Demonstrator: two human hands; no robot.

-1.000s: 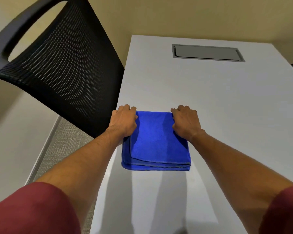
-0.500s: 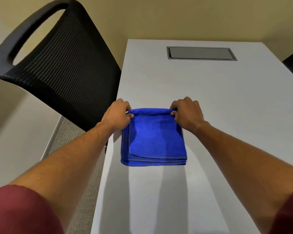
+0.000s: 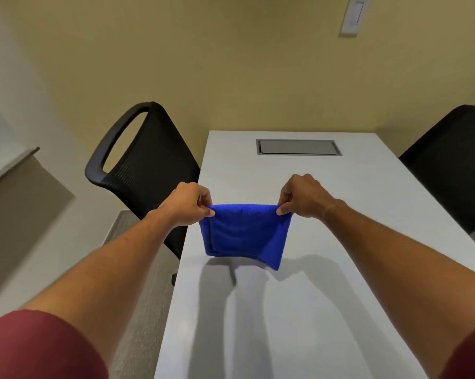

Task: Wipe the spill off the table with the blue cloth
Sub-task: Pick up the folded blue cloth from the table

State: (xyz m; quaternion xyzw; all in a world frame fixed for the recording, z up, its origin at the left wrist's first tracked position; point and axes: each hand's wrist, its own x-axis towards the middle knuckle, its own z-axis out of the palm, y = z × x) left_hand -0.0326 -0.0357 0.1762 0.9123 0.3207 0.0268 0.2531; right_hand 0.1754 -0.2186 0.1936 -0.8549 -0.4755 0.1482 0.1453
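The folded blue cloth [image 3: 244, 233] hangs in the air above the white table [image 3: 340, 242], near its left edge, casting a shadow below. My left hand [image 3: 188, 205] pinches its upper left corner and my right hand [image 3: 302, 196] pinches its upper right corner. The cloth's lower edge droops just over the tabletop. No spill shows on the table surface in this view.
A black mesh chair [image 3: 146, 160] stands against the table's left edge, and another black chair [image 3: 455, 165] at the right edge. A grey recessed cable hatch [image 3: 298, 147] lies at the table's far end, by the beige wall. A white wall switch [image 3: 352, 16] is upper right.
Both hands went from resting on the flat cloth to pinching its far corners and lifting it off the table. The head camera tilted up, showing more wall and the right chair.
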